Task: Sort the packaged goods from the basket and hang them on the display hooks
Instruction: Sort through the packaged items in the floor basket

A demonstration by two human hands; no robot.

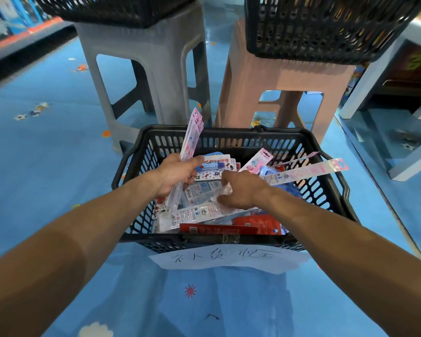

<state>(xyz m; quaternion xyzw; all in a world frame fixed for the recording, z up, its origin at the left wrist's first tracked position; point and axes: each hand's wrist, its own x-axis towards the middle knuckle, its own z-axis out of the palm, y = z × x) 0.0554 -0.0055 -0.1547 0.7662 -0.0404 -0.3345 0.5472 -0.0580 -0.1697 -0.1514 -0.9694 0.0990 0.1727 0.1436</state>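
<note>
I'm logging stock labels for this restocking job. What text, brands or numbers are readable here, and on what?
"补货框": handwritten on the paper sign on the near wall of the basket.
Pink packet held in the left hand: print too blurred to read.
Clear packet pinched by the right hand: print too small to read.
Other packets in the basket: labels and barcodes too small to read.

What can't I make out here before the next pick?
Head view:
- Display hooks: none in frame.
- Lower goods in the floor basket: buried under top packets.
- Baskets on stools: cut off by top edge, contents behind mesh.
- Print on the clear packet the right hand pinches: too small, blurred.
</note>
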